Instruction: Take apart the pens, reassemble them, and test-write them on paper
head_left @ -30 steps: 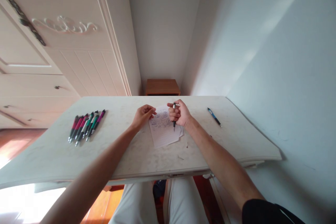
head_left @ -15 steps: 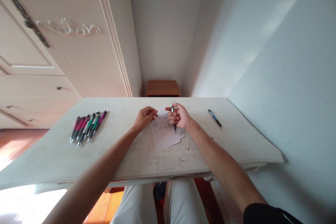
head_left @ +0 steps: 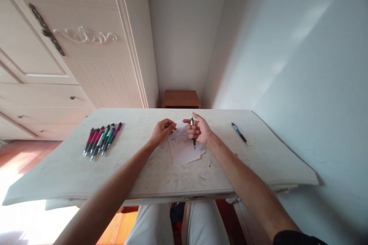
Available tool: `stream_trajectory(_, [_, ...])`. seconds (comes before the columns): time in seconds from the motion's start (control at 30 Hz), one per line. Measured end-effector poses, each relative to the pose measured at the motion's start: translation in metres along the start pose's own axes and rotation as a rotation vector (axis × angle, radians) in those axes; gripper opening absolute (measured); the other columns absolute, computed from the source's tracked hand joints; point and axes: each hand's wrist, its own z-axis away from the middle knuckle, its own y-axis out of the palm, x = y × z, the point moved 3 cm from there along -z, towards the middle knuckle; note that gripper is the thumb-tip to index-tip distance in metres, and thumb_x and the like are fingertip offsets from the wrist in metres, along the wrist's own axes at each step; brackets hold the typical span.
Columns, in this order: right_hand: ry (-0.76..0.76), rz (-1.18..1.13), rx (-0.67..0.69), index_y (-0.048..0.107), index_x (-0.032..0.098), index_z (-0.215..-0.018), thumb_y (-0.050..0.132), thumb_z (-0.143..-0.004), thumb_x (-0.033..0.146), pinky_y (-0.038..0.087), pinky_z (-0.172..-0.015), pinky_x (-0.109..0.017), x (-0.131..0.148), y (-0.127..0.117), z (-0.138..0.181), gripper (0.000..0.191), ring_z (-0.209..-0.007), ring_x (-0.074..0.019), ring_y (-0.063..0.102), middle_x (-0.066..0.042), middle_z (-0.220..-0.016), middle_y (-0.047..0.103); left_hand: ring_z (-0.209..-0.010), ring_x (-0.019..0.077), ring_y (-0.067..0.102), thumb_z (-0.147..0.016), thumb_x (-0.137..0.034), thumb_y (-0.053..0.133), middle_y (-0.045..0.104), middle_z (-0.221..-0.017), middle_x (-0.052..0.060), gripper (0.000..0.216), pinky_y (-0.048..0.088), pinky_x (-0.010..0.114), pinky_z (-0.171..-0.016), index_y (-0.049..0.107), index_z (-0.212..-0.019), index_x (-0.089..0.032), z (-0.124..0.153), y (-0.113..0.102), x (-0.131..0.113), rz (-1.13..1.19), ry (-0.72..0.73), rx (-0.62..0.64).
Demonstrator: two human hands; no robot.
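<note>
My right hand (head_left: 199, 129) is closed around a dark pen (head_left: 193, 134), held upright with its tip down over a white scribbled sheet of paper (head_left: 184, 146). My left hand (head_left: 162, 130) rests with curled fingers on the sheet's left edge, pinning it to the white table (head_left: 143, 168). Both forearms reach in from the near edge.
A row of several pink, green and purple pens (head_left: 102, 139) lies at the table's left. A single blue pen (head_left: 239, 133) lies at the right. A white wardrobe (head_left: 71, 57) stands on the left, a small wooden stand (head_left: 181, 98) behind the table, a wall on the right.
The view has shifted slightly. My right thumb has lifted and the fingers have shifted on the pen; the left hand stays on the paper.
</note>
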Motion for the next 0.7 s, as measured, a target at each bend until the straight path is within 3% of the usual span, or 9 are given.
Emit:
stream_trajectory(0.2, [-0.045, -0.028, -0.032, 0.060, 0.012, -0.088, 0.038, -0.090, 0.039, 0.010, -0.036, -0.019, 0.000, -0.002, -0.002, 0.034, -0.033, -0.0055, 0.015, 0.008, -0.044, 0.036, -0.057, 0.0129, 0.058, -0.074, -0.046, 0.065, 0.069, -0.070, 0.006, 0.031, 0.045, 0.025, -0.056, 0.059, -0.076, -0.015, -0.001, 0.000, 0.000, -0.050, 0.022, 0.015])
stream_trajectory(0.4, [-0.296, -0.130, -0.180, 0.059, 0.013, -0.082, 0.036, -0.082, 0.029, 0.007, -0.035, -0.021, 0.012, -0.013, 0.000, 0.028, -0.032, -0.0059, 0.012, 0.010, -0.040, 0.029, -0.057, 0.0126, 0.058, -0.074, -0.044, 0.064, 0.068, -0.069, 0.005, 0.029, 0.045, 0.024, -0.055, 0.059, -0.076, -0.015, -0.001, 0.000, 0.001, -0.077, 0.043, 0.025])
stream_trajectory(0.7, [-0.301, -0.198, -0.099, 0.059, 0.012, -0.083, 0.038, -0.084, 0.031, 0.009, -0.035, -0.019, 0.017, -0.013, 0.002, 0.028, -0.033, -0.0050, 0.014, 0.009, -0.042, 0.032, -0.057, 0.0127, 0.058, -0.075, -0.043, 0.064, 0.068, -0.069, 0.005, 0.028, 0.045, 0.024, -0.055, 0.059, -0.076, -0.016, -0.002, 0.001, 0.003, -0.083, 0.050, 0.037])
